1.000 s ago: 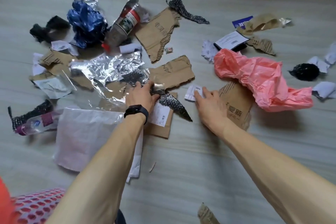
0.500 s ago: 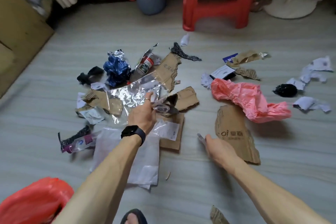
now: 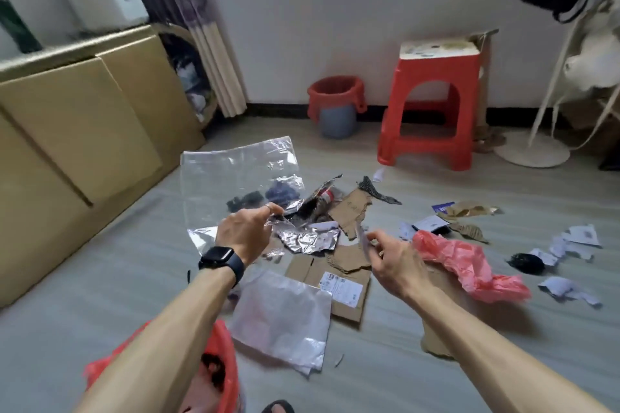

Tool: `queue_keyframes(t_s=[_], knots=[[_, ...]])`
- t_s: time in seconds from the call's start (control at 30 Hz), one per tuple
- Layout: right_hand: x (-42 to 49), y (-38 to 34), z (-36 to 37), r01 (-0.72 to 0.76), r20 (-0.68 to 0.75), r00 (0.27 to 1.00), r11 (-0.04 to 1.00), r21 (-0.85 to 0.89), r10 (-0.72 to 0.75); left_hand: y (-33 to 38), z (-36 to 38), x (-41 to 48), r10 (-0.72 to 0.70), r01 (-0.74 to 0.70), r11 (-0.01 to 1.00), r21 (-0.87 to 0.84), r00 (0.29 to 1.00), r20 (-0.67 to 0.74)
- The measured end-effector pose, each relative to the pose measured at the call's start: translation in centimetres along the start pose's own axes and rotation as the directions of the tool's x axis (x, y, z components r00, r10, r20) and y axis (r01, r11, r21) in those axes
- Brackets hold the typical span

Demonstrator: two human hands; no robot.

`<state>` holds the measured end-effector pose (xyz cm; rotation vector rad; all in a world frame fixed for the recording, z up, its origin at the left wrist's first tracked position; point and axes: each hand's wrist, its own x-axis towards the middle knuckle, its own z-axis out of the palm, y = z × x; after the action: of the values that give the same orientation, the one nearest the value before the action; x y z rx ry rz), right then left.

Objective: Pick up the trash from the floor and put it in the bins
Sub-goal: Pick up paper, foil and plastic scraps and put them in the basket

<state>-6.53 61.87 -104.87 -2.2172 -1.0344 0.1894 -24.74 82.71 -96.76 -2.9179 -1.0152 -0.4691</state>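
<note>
Grey floor (image 3: 402,379) lies strewn with cardboard (image 3: 349,211), paper scraps (image 3: 583,236) and a pink bag (image 3: 469,261). The left hand (image 3: 243,235) grips a clear plastic sheet (image 3: 231,178) above the floor, with crumpled foil (image 3: 308,238) at its fingers. The right hand (image 3: 396,261) pinches a blurred white slip (image 3: 364,241). A red-lined bin (image 3: 223,359), half hidden by the forearm (image 3: 161,345) and cut off below, holds dark, indistinct rubbish.

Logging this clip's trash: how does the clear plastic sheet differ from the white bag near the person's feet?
The clear plastic sheet is held up off the floor, gripped by the left hand; the white bag lies flat on the floor, untouched. The sheet is see-through; the bag is milky. Both are thin, crinkled plastic.
</note>
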Motion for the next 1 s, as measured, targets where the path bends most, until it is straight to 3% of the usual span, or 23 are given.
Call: queue_keyframes(t_s=[0.23, 0.43, 0.5, 0.6, 0.7, 0.77, 0.9, 1.0], knots=[[-5.6, -11.3, 7.0, 0.159, 0.272, 0.945, 0.982, 0.105, -0.182, -10.4, -6.4, -9.7, -0.297, 0.295, 0.955, 0.043, 0.952, 0.079], [-11.3, -18.5, 16.2, 0.259, 0.506, 0.804, 0.950, 0.174, -0.312, -15.6, -7.1, -19.3, -0.473, 0.492, 0.866, -0.086, 0.863, 0.178], [-12.3, -20.0, 17.8, 0.256, 0.490, 0.807, 0.943, 0.214, -0.330, -16.6, -7.3, -21.4, -0.508, 0.539, 0.834, -0.121, 0.834, 0.217], [-12.3, -22.0, 18.6, 0.173, 0.382, 0.881, 0.941, 0.291, -0.280, -18.8, -7.6, -23.5, -0.572, 0.616, 0.765, -0.189, 0.784, 0.243], [-11.8, -23.1, 19.1, 0.202, 0.493, 0.797, 0.924, 0.325, -0.348, -19.8, -7.9, -24.9, -0.578, 0.644, 0.717, -0.265, 0.763, 0.289], [-11.7, -23.6, 19.6, 0.259, 0.512, 0.761, 0.910, 0.324, -0.399, -20.0, -7.8, -25.1, -0.569, 0.633, 0.727, -0.265, 0.772, 0.283], [-11.2, -24.3, 21.1, 0.296, 0.392, 0.824, 0.901, 0.318, -0.409, -20.4, -7.1, -24.9, -0.542, 0.614, 0.760, -0.214, 0.779, 0.315], [-10.8, -24.2, 22.6, 0.300, 0.455, 0.788, 0.905, 0.303, -0.414, -20.7, -6.4, -24.6, -0.510, 0.587, 0.791, -0.172, 0.788, 0.344]])
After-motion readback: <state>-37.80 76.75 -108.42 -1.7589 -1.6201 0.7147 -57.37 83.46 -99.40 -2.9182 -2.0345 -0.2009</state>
